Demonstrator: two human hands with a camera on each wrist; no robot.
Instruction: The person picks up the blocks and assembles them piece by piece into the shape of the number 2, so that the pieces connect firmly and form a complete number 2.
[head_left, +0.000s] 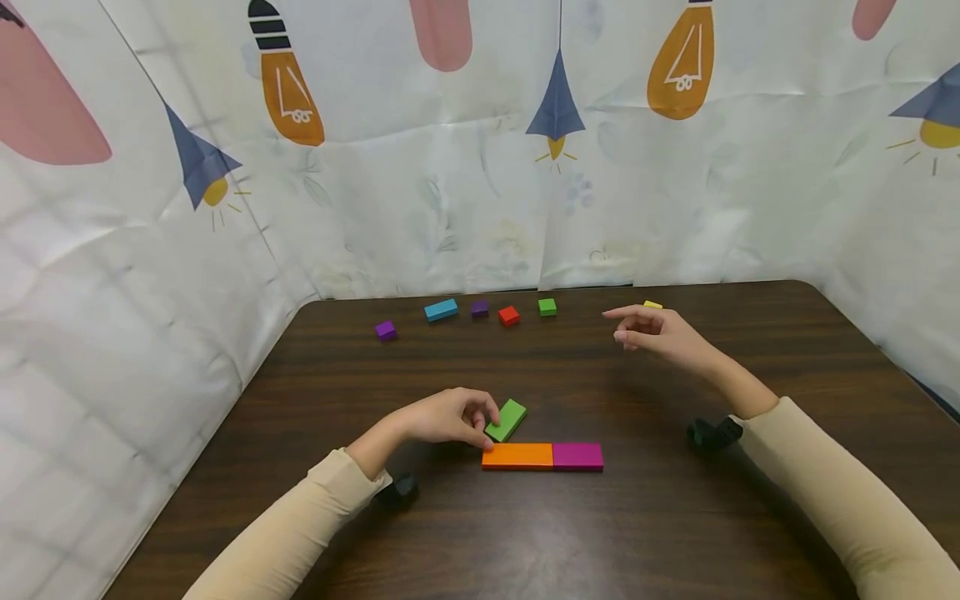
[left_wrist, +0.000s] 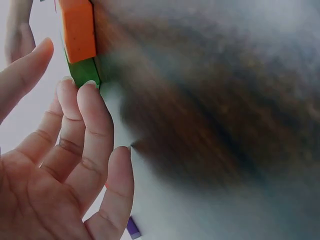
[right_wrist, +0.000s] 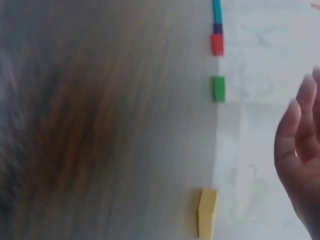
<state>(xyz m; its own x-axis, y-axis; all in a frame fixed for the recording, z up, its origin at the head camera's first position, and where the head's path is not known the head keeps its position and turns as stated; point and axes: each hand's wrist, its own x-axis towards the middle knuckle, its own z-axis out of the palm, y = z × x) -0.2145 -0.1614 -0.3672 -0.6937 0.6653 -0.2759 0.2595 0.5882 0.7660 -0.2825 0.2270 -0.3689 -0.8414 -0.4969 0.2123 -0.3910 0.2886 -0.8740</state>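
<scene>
Near the middle of the dark table (head_left: pixel 315 392), my left hand (head_left: pixel 448 417) is beside a light green block (head_left: pixel 507 420), which lies at a slant. The left wrist view puts its fingertips at the end of that green block (left_wrist: pixel 86 72), with the thumb held apart from them. Close to the thumb is an orange block (head_left: pixel 517 456), end to end with a magenta block (head_left: pixel 578 456). My right hand (head_left: pixel 663 335) hovers toward the back right with nothing between its loosely bent fingers. Partly hidden behind it is a yellow block (head_left: pixel 653 305), fuller in the right wrist view.
Along the back edge lie a purple block (head_left: pixel 386 331), a blue block (head_left: pixel 441 310), a dark purple block (head_left: pixel 479 309), a red block (head_left: pixel 509 316) and a small green block (head_left: pixel 547 307). A printed white curtain (head_left: pixel 465 192) hangs behind the table.
</scene>
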